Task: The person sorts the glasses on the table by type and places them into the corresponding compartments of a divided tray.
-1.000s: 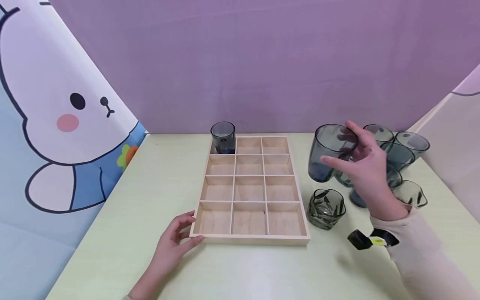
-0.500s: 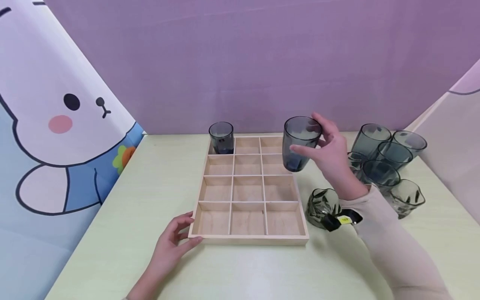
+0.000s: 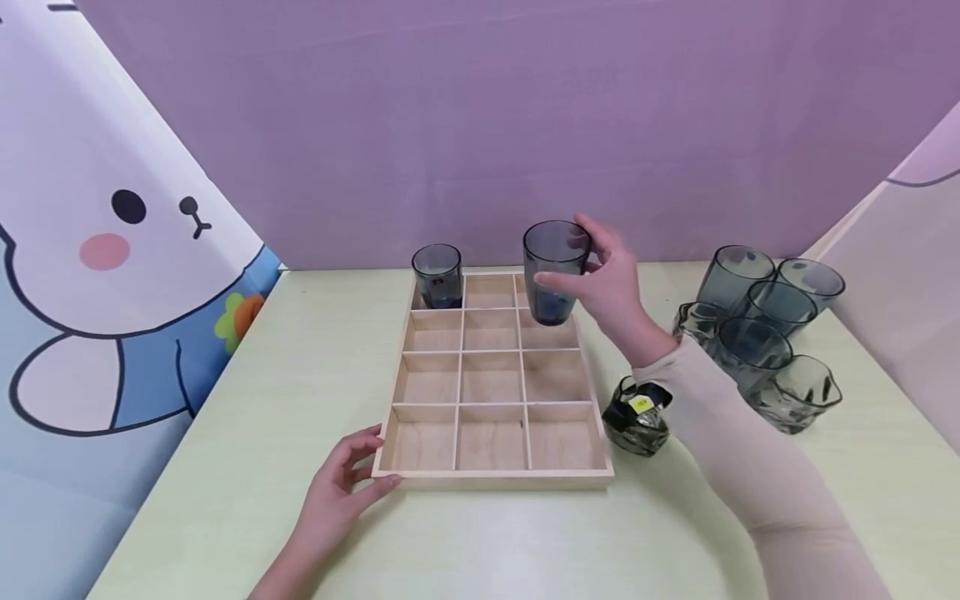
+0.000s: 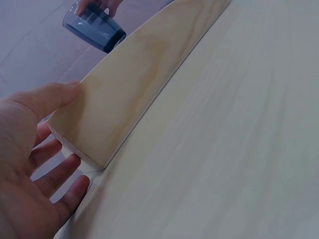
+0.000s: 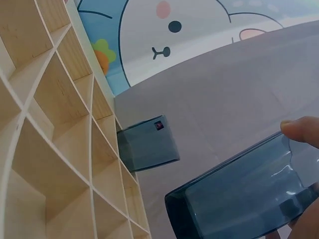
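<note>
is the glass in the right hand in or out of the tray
Out: the right hand holds the glass above the wooden tray; the right wrist view shows a gap between the two.

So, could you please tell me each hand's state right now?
Left hand: gripping a pale rectangular wooden tray.
Right hand: holding a cylindrical blue-grey glass tumbler.

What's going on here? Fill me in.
A person's right hand holds a dark glass upright, apparently over the far right part of a divided wooden tray, not yet set down. The left hand holds the tray's near left corner. Another glass stands in its far left compartment; more glasses stand on the table to the right.
</note>
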### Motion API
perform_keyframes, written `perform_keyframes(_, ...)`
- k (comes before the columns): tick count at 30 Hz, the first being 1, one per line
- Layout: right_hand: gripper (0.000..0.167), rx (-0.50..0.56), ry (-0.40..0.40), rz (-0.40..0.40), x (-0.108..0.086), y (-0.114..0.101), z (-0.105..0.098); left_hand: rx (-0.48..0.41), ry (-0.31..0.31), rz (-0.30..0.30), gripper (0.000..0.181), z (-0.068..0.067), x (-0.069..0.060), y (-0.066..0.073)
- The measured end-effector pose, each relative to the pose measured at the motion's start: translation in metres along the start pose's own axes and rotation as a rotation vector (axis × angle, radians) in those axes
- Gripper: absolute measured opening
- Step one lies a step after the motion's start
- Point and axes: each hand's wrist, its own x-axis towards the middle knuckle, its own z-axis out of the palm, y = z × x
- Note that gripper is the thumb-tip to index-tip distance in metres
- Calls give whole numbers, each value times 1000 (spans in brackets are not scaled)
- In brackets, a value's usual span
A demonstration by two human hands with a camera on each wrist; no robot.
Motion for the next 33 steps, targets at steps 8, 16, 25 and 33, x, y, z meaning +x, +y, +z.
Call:
perform_keyframes(8,90,65,-12,22,13,11,25,4,-4,8,46,0,0,-2)
perform_keyframes(16,92,35,5,112,29,22,50,8,-6,8,46,0,-1,-2)
perform_keyframes(25,93,44,47,110,49,38,75,21,14,26,46,0,-3,-1)
perform_keyframes(33,93,40,52,140,57,46,89,23,2,32,46,1,-2,-3)
